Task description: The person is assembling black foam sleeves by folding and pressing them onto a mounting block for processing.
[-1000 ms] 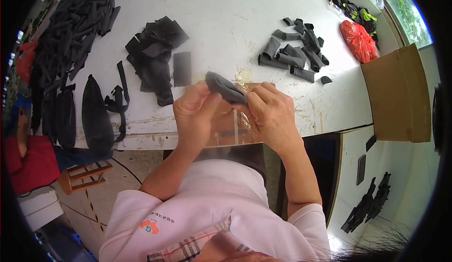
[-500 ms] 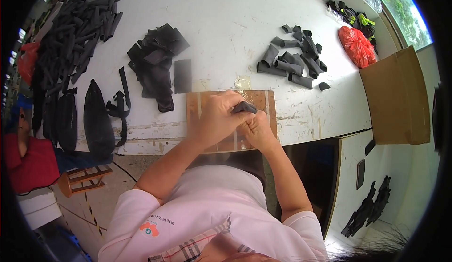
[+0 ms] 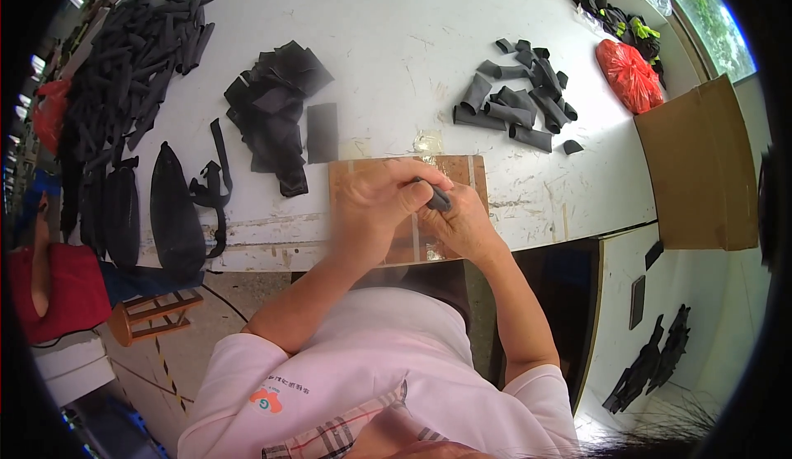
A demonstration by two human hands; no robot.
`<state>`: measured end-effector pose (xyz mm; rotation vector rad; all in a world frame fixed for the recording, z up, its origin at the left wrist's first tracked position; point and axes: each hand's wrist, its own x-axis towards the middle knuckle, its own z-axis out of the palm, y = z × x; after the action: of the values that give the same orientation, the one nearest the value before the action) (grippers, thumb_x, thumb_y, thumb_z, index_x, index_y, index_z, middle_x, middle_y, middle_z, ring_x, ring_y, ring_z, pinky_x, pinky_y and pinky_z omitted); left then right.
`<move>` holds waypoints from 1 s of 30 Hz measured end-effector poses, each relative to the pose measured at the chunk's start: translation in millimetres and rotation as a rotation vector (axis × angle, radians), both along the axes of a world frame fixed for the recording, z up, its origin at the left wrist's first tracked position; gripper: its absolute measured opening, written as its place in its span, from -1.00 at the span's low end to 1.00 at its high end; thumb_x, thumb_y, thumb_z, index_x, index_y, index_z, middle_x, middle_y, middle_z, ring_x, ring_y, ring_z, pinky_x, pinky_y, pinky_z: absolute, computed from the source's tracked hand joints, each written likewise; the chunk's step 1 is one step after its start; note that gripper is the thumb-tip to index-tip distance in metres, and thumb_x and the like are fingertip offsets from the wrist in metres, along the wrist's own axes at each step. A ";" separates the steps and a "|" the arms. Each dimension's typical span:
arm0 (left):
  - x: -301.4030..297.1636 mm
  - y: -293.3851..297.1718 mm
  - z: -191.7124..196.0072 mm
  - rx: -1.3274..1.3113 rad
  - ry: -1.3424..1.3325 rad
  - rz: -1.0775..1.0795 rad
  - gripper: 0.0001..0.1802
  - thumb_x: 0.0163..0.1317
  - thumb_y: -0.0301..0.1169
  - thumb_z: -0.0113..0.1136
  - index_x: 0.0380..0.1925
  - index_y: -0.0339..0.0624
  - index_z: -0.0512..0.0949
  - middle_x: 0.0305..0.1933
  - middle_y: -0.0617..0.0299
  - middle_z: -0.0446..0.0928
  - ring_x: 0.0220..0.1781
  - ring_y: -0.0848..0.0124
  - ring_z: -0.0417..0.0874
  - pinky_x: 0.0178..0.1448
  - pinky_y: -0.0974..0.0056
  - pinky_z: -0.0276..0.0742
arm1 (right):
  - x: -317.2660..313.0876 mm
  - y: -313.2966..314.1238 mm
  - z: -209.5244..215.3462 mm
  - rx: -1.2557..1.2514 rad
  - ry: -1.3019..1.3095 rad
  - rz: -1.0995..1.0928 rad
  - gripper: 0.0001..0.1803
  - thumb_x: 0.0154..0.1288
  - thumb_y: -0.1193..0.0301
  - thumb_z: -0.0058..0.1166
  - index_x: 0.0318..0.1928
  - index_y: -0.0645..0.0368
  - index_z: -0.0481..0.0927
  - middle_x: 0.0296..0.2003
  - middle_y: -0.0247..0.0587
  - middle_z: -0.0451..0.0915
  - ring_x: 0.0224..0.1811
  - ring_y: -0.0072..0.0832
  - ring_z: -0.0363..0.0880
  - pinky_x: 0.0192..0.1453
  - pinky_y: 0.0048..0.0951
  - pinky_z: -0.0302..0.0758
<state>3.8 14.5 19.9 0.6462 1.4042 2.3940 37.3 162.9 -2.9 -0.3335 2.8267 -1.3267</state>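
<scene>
Over a brown board at the table's front edge, my two hands meet on a small black rolled piece of sheet material. My right hand is closed round its lower end. My left hand pinches the upper end between thumb and fingers, its fingers reaching across the top. The fingers hide part of the piece. Left of the board lie a flat black rectangle and a loose heap of black sheets. Several short black tubes lie in a pile to the right.
A large heap of black rolled strips fills the far left, with long black pieces in front. Beyond sits a person in red. On the right are a red plastic bag and a cardboard box; a wooden stool stands below left.
My left hand has turned and opened its fingers more across the top of the black piece. The piece now points more downward, toward my right palm. The view has shifted slightly.
</scene>
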 end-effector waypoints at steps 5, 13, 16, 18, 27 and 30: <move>-6.1 -7.4 -0.5 0.285 -0.152 0.052 -0.81 0.14 -0.38 0.09 -0.31 -0.25 0.54 -0.29 0.11 0.53 -0.16 0.33 0.46 -0.01 0.24 0.37 | -3.0 1.0 16.4 0.094 0.142 0.055 -0.81 0.12 0.32 0.02 -0.45 0.19 0.44 -0.61 -0.18 0.41 -0.51 -0.19 0.43 -0.46 -0.24 0.36; -5.9 -12.2 -2.1 0.178 -0.125 0.129 -0.84 0.12 -0.39 0.11 -0.37 -0.27 0.53 -0.33 0.14 0.52 -0.20 0.34 0.45 0.04 0.23 0.26 | -0.8 -4.1 3.4 0.031 0.006 0.017 -0.75 0.14 0.27 0.02 -0.54 0.17 0.43 -0.65 -0.15 0.39 -0.56 -0.18 0.43 -0.50 -0.25 0.35; -8.9 -14.9 0.4 0.251 -0.136 0.123 -0.88 0.14 -0.46 0.08 -0.37 -0.29 0.53 -0.32 0.14 0.52 -0.20 0.38 0.47 0.02 0.28 0.31 | -2.2 -1.5 12.8 0.115 0.074 0.034 -0.74 0.14 0.24 0.01 -0.54 0.16 0.44 -0.66 -0.17 0.39 -0.57 -0.19 0.43 -0.51 -0.26 0.35; -9.8 -18.4 -0.9 0.318 -0.137 0.128 -0.90 0.15 -0.52 0.05 -0.36 -0.30 0.52 -0.31 0.15 0.53 -0.19 0.42 0.50 -0.01 0.33 0.37 | -4.8 -2.8 17.1 0.079 0.172 0.046 -0.71 0.15 0.21 0.01 -0.55 0.16 0.45 -0.67 -0.19 0.40 -0.58 -0.20 0.43 -0.52 -0.26 0.34; -34.3 -18.7 -38.6 -0.236 -0.038 0.406 -0.84 0.18 -0.43 0.03 -0.36 -0.33 0.49 -0.35 0.10 0.50 -0.28 0.42 0.45 -0.09 0.35 0.32 | -5.2 -0.1 15.6 0.068 0.069 0.053 -0.64 0.19 0.21 -0.01 -0.61 0.21 0.42 -0.72 -0.23 0.39 -0.67 -0.29 0.40 -0.57 -0.32 0.31; -85.6 -37.4 -94.9 -0.922 0.207 0.950 -0.67 0.10 -0.37 0.10 -0.18 -0.38 0.42 -0.18 -0.04 0.46 -0.21 0.26 0.50 -0.14 0.25 0.41 | -19.4 14.2 58.9 -0.786 -0.115 0.015 -0.53 0.29 0.17 -0.12 -0.64 0.27 0.44 -0.77 -0.37 0.34 -0.65 -0.62 0.35 -0.58 -0.57 0.27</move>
<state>-81.8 -22.9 -74.9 -0.0763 3.0821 1.7602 17.9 177.2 56.0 -0.2534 2.0792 -2.3055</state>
